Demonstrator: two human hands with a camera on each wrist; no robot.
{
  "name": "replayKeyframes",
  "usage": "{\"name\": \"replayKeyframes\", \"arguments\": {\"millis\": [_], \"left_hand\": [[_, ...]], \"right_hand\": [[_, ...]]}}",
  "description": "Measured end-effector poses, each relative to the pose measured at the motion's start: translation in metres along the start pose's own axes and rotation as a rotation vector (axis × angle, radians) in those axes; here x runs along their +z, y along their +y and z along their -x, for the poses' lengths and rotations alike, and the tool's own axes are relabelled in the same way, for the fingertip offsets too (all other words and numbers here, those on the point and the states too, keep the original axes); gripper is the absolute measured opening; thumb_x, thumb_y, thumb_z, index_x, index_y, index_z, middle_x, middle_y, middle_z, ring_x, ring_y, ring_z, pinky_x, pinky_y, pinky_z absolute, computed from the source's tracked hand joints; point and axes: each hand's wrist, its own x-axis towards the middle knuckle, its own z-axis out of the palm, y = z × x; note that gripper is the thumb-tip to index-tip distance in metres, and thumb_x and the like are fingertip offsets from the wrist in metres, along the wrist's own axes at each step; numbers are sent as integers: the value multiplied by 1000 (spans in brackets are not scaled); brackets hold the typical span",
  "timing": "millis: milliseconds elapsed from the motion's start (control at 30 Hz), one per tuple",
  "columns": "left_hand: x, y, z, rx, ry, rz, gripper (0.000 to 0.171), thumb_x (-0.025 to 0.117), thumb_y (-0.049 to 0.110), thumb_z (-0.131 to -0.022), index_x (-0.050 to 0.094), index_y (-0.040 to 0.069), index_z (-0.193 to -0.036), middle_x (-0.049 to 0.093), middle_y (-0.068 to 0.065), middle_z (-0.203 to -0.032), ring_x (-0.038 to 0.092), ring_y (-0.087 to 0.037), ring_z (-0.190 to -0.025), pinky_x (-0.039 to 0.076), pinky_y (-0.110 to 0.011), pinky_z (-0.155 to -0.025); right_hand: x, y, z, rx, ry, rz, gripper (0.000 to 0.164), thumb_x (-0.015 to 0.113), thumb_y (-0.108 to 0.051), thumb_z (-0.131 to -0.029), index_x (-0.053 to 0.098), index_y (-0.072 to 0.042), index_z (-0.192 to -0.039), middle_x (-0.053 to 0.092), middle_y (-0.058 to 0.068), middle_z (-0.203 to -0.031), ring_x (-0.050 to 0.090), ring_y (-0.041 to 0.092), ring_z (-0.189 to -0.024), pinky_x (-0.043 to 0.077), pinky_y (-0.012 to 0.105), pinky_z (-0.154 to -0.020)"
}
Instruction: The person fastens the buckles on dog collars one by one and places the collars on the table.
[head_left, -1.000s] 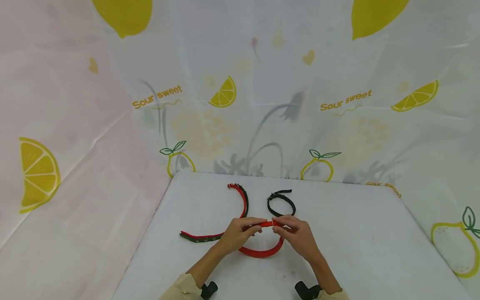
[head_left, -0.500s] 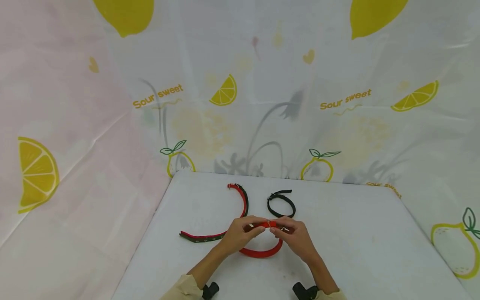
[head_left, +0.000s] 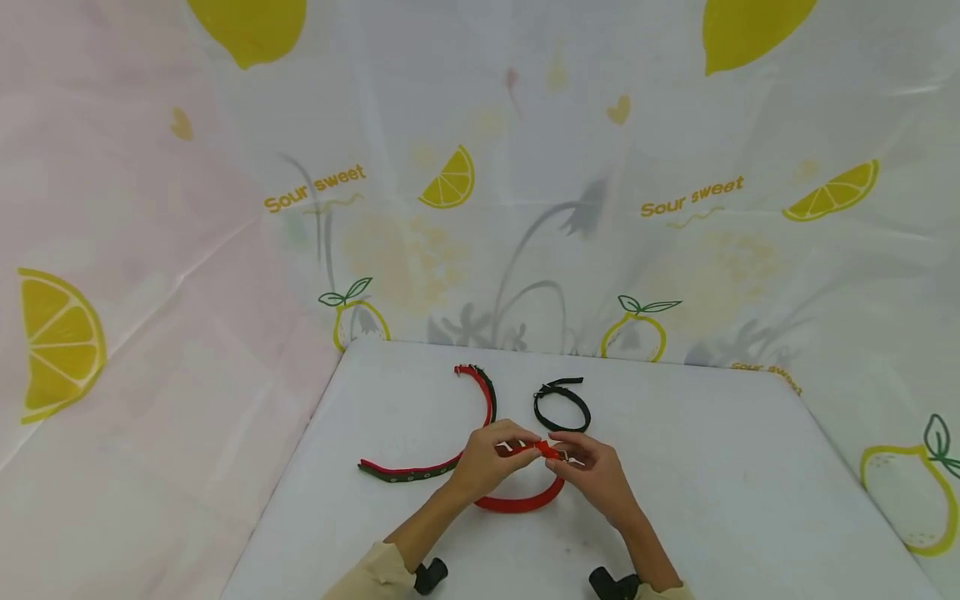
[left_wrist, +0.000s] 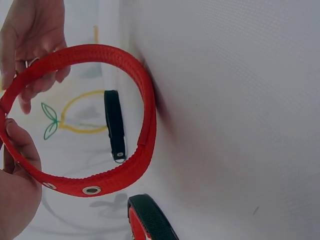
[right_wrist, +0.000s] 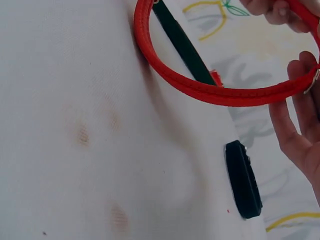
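Observation:
A red collar [head_left: 517, 505] is bent into a loop, its lower curve low over the white table. My left hand [head_left: 483, 462] pinches the strap at the loop's top from the left. From the right, my right hand [head_left: 596, 475] pinches the other end beside a metal buckle [head_left: 562, 456]. Metal-rimmed eyelets [left_wrist: 92, 190] show along the strap in the left wrist view. In the right wrist view, a metal ring [right_wrist: 312, 82] sits on the collar by my right fingers. My fingers partly hide where the two ends meet.
A red and dark green collar [head_left: 408, 476] lies opened out on the table [head_left: 720, 475], partly behind my left hand. Farther back lies a black collar [head_left: 587, 408] in a loop. A lemon-print curtain [head_left: 480, 250] stands behind the table.
The red strap end between my fingertips has shifted slightly right, and the buckle shows more clearly by my right hand. Both hands keep hold of the collar; the other collars lie still.

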Motion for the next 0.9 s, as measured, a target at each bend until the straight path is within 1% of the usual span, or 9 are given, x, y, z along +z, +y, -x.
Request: {"name": "replayKeyframes", "arguments": {"millis": [67, 133, 233, 300, 367, 533, 600, 733, 900], "left_hand": [[-1, 5, 0, -6, 1, 4, 18, 74, 13, -87, 74, 10, -105, 69, -1, -94, 63, -16, -84, 56, -29, -70], [-4, 15, 0, -3, -1, 12, 18, 74, 8, -87, 73, 5, -104, 68, -5, -93, 63, -19, -83, 56, -30, -71], [-9, 28, 0, -8, -13, 14, 17, 72, 5, -87, 72, 2, -104, 68, -9, -94, 63, -19, -83, 56, -31, -71], [-11, 32, 0, -10, -16, 19, 17, 72, 5, -88, 72, 1, -105, 68, -10, -94, 63, -17, -83, 56, -30, -71], [-10, 27, 0, -19, -12, 31, 18, 72, 5, -88, 72, 1, -106, 69, -9, -95, 63, -16, -84, 57, -30, -71], [-6, 1, 0, -9, 0, 104, 23, 72, 7, -88, 72, 2, -110, 71, -7, -101, 67, -14, -88, 57, -29, -73], [-6, -6, 0, -4, -6, 137, 25, 71, 9, -88, 73, 3, -112, 72, -5, -104, 68, -14, -89, 57, -29, -75], [-8, -10, 0, 1, -21, 169, 26, 71, 15, -89, 73, 7, -114, 73, -1, -105, 70, -14, -90, 56, -30, -77], [-8, -5, -1, -7, -8, 135, 26, 73, 22, -88, 75, 12, -111, 73, 2, -102, 69, -12, -86, 57, -31, -74]], "right_hand": [[-3, 3, 1, 5, -10, -52, 46, 78, -19, -84, 63, 0, -123, 68, 11, -110, 67, 21, -97, 55, 28, -82], [-6, 6, 2, -1, -30, -99, 46, 77, -16, -84, 62, 5, -122, 67, 14, -112, 66, 23, -98, 56, 30, -81], [-9, 10, 3, -7, -50, -136, 45, 76, -15, -85, 62, 5, -122, 67, 16, -115, 67, 23, -100, 55, 31, -82], [-9, 11, 3, -8, -47, -149, 44, 76, -16, -85, 63, 3, -122, 68, 16, -114, 67, 22, -100, 55, 31, -83], [-10, 12, 3, -16, -31, -153, 42, 76, -16, -85, 64, 0, -122, 68, 15, -114, 67, 22, -101, 55, 31, -83], [-8, 12, 1, -61, 16, -142, 36, 75, -16, -86, 67, -4, -120, 68, 11, -115, 65, 23, -104, 54, 32, -84], [-6, 11, 0, -75, 33, -140, 35, 75, -16, -86, 68, -5, -119, 69, 10, -115, 65, 23, -104, 55, 32, -84], [-4, 10, 0, -98, 57, -138, 35, 75, -15, -86, 67, -3, -118, 69, 11, -113, 66, 21, -102, 55, 32, -83], [-1, 6, 1, -161, 52, -137, 36, 74, -12, -87, 65, 4, -118, 69, 13, -111, 66, 21, -100, 56, 33, -81]]}}
